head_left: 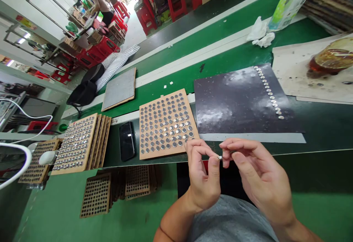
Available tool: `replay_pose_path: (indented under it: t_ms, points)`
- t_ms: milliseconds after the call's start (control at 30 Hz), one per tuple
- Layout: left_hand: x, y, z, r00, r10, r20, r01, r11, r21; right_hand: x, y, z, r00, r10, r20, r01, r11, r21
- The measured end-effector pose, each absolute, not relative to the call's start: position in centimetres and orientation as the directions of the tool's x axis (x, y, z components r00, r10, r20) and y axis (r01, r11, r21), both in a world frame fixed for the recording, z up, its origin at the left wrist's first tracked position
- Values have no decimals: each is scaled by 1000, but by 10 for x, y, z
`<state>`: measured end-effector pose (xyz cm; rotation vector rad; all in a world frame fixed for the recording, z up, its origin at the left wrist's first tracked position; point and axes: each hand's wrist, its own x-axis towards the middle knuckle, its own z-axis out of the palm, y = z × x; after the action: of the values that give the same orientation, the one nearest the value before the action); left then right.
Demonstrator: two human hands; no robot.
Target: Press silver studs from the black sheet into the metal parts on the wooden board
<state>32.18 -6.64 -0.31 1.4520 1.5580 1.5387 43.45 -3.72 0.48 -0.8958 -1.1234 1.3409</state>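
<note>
My left hand (202, 177) and my right hand (256, 174) meet at the near edge of the green bench, fingers pinched together on a tiny shiny metal disc (220, 157) held between them. Just left of my left hand lies a brown perforated board (165, 124) whose holes hold several small round discs. Beyond my hands lies a dark mottled sheet (234, 102) with a row of small silver discs (270, 93) along its right side.
A black phone (127, 141) lies beside the board. Stacked perforated boards (79, 143) stand at left, more on a lower shelf (118, 190). A grey pad (119, 89), crumpled tissue (260, 32), a stained paper with an amber dish (332, 58) sit farther back. A person works far left.
</note>
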Motion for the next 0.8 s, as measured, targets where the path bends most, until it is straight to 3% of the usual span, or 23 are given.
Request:
replay_pose_path:
  t_ms: [233, 467, 567, 667, 800]
  points:
    - [321, -66, -2, -292, 919, 264, 268, -186, 945, 435, -33, 8, -186, 978, 96, -207, 56, -977]
    - [322, -63, 3, -290, 947, 138, 157, -95, 983, 440, -28, 2, -328, 941, -81, -402, -216, -890]
    - [325, -62, 4, -316, 943, 103, 163, -53, 985, 440, -31, 0, -220, 975, 24, -365, -60, -929]
    - [327, -63, 5, -341, 935, 99, 201, -30, 979, 436, -37, -1, -88, 969, 232, -100, 223, -970]
    - [328, -64, 7, -390, 913, 124, 259, -20, 966, 430, -41, -1, -55, 896, 440, 232, 440, -867]
